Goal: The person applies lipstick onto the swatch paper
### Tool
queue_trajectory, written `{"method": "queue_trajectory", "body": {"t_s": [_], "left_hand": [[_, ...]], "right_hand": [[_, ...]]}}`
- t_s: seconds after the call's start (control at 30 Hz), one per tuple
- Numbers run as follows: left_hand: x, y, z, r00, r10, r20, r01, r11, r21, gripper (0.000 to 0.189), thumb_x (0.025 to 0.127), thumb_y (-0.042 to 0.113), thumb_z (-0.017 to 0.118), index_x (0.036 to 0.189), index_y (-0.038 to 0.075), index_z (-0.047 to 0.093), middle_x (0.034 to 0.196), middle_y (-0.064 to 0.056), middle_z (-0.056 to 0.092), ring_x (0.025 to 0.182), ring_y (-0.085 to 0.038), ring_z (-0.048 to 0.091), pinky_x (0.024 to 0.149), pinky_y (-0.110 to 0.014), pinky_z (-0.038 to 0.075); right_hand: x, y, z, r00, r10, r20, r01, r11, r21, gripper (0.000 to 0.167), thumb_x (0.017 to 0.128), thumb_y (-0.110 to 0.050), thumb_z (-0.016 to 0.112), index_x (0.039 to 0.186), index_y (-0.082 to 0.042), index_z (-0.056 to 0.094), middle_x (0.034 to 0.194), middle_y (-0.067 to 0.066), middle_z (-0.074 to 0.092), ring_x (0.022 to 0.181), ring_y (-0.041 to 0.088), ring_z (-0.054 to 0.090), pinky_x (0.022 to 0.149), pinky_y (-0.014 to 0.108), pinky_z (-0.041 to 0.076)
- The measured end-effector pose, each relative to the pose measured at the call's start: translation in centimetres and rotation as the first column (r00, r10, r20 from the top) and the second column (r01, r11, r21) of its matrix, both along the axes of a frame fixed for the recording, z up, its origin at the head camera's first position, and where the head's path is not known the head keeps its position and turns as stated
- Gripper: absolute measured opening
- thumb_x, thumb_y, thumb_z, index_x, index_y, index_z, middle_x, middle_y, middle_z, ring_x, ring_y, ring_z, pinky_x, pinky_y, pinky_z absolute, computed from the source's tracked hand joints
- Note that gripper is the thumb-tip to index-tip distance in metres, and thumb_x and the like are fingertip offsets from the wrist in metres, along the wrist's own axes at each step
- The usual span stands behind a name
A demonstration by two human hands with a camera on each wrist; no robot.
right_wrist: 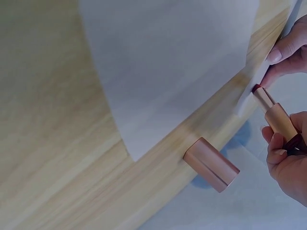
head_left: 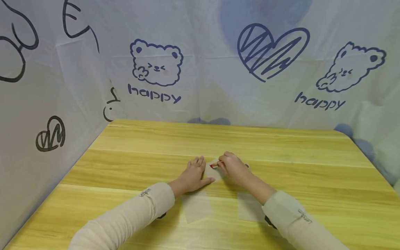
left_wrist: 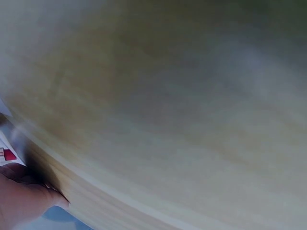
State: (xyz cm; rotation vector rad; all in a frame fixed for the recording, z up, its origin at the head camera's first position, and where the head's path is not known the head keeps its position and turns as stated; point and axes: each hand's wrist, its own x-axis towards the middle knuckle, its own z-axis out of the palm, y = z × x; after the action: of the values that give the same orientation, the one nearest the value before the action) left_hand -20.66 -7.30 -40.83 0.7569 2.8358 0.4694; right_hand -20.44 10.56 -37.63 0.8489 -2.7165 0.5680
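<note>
My right hand (head_left: 234, 168) grips a lipstick (right_wrist: 280, 120) with a gold tube and a dark base. Its red tip meets a small pale sheet of paper (head_left: 210, 171) at the middle of the table. Beside it, my left hand (head_left: 194, 176) rests on the left part of that paper with fingers straight and thumb spread. The left wrist view catches only part of the left hand (left_wrist: 21, 199) and a bit of the red lipstick tip (left_wrist: 9, 155). A rose-gold lipstick cap (right_wrist: 211, 164) stands on the table near the right hand, mostly hidden in the head view.
Two more pale sheets lie nearer me on the wood-patterned table (head_left: 140, 139): a left sheet (head_left: 197, 208) by the left forearm and a right sheet (head_left: 248, 208) partly under the right forearm. A white cloth with drawings (head_left: 212, 86) hangs behind the table.
</note>
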Motion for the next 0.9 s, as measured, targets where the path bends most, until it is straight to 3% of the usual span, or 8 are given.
{"method": "queue_trajectory", "body": {"t_s": [0.9], "left_hand": [[0.0, 0.0, 0.2, 1.0, -0.001, -0.006, 0.001, 1.0, -0.004, 0.078, 0.093, 0.05, 0.047, 0.14, -0.009, 0.03, 0.15, -0.025, 0.02, 0.14, -0.041, 0.018, 0.112, -0.055, 0.022]], "right_hand": [[1.0, 0.8, 0.2, 1.0, -0.006, 0.029, 0.007, 1.0, -0.023, 0.009, 0.087, -0.002, 0.06, 0.085, 0.005, 0.066, 0.074, 0.009, 0.058, 0.064, 0.012, 0.053, 0.055, 0.019, 0.047]]}}
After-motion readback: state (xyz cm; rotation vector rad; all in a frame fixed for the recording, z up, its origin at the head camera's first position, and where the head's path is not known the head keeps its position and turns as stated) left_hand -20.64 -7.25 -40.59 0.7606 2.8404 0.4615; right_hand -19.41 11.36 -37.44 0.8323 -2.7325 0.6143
